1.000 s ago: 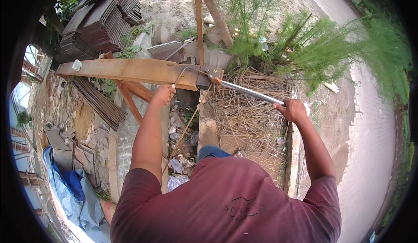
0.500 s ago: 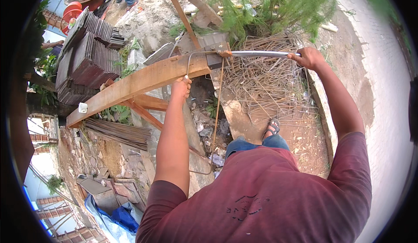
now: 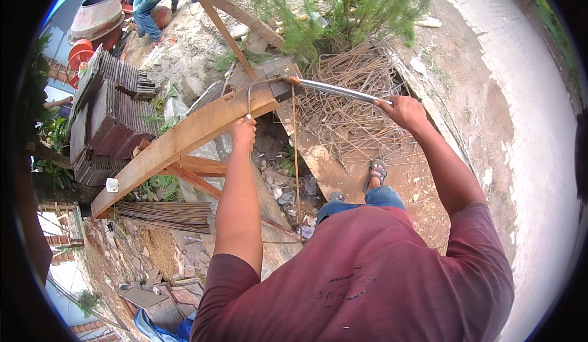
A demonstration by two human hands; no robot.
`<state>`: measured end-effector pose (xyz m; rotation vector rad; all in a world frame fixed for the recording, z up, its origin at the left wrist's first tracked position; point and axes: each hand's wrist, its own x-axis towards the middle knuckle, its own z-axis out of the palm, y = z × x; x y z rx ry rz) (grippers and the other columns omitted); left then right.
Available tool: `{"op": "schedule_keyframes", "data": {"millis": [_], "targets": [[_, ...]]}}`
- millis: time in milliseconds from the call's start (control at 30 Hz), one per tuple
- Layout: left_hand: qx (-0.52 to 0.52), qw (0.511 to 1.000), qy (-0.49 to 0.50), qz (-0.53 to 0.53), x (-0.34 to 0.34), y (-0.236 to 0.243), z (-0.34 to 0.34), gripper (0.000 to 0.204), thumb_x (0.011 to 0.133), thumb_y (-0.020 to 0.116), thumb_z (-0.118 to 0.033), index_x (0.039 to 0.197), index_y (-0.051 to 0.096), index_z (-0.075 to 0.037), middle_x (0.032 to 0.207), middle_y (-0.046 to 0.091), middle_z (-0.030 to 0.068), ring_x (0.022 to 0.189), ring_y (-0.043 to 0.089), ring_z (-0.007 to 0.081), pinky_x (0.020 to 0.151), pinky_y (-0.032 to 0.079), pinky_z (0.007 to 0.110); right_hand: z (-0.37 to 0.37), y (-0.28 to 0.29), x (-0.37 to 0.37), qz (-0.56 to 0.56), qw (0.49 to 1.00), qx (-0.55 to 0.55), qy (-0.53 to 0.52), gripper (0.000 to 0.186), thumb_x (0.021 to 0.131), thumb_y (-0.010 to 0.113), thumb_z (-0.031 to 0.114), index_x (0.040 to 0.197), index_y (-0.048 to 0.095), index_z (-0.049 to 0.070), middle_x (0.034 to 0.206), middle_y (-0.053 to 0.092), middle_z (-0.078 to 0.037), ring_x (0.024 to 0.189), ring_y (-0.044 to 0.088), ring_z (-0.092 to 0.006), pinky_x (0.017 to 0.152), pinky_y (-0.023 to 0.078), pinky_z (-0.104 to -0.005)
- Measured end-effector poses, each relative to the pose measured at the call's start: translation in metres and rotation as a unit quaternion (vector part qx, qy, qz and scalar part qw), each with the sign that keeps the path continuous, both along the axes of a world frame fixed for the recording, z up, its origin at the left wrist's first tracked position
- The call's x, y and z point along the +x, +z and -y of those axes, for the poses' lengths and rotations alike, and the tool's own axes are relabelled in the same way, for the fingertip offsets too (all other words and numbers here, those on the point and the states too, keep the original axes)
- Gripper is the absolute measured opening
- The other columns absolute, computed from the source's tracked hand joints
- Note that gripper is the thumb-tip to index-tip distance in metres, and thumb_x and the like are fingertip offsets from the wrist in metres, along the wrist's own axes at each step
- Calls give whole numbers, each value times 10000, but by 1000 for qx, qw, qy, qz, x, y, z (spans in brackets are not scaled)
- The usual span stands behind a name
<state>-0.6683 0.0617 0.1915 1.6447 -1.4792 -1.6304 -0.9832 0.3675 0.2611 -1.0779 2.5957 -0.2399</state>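
Observation:
My left hand (image 3: 244,135) is closed around one end of a thin steel rod (image 3: 295,158), beside the near edge of a thick wooden beam (image 3: 190,134). The rod is bent at several corners. From my fist it rises, turns across the beam's end, then runs down toward my legs and bends left. My right hand (image 3: 404,113) grips the far end of a straight silvery bar (image 3: 343,92). The bar's orange-brown head (image 3: 294,80) meets the rod at the dark metal plate (image 3: 282,88) on the beam's end.
Bent steel rods (image 3: 361,115) lie heaped beyond my feet. At left are stacked roof tiles (image 3: 116,118), a bundle of straight rods (image 3: 165,216) and a white cup-like object (image 3: 112,185) on the beam. A cement mixer (image 3: 98,14) and a bending person (image 3: 150,5) are farther off.
My right hand has swung the bar's handle end toward me, so the bar now slants. My left hand keeps its hold on the rod. The whole view has shifted slightly.

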Motion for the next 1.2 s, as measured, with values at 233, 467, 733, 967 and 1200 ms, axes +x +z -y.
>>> {"op": "schedule_keyframes", "data": {"millis": [233, 467, 733, 967, 1200], "targets": [[-20, 999, 25, 20, 50, -52, 53, 294, 923, 500, -372, 769, 527, -122, 533, 372, -39, 347, 273, 78, 303, 199, 234, -7, -11, 45, 51, 993, -106, -7, 699, 808, 432, 713, 777, 668, 55, 757, 657, -146, 769, 654, -316, 657, 513, -419], [41, 999, -15, 17, 16, -46, 61, 260, 945, 474, -380, 885, 511, -129, 584, 415, -38, 381, 301, 87, 330, 231, 242, -20, -31, 3, 7, 991, -131, 2, 686, 756, 493, 727, 731, 683, 69, 744, 662, -129, 762, 652, -314, 640, 522, -407], [37, 999, -11, 9, 24, -50, 63, 245, 963, 443, -367, 891, 507, -142, 593, 414, -48, 392, 302, 72, 335, 226, 239, -3, -1, -21, -19, 995, -89, 52, 682, 738, 504, 733, 754, 698, 78, 781, 672, -120, 790, 650, -326, 672, 525, -413], [39, 999, -15, 1, 19, -45, 47, 239, 962, 452, -357, 871, 508, -143, 593, 411, -55, 382, 297, 67, 325, 206, 233, 5, 13, -35, -8, 997, -52, 51, 746, 703, 510, 767, 802, 708, 55, 870, 686, -119, 871, 652, -313, 713, 527, -412], [43, 999, -17, 12, 23, -45, 49, 239, 952, 471, -356, 869, 521, -138, 594, 405, -48, 393, 294, 70, 334, 210, 233, -24, -3, 36, 30, 993, -114, 2, 665, 788, 488, 689, 785, 698, 57, 778, 666, -126, 762, 653, -316, 632, 517, -425]]}}
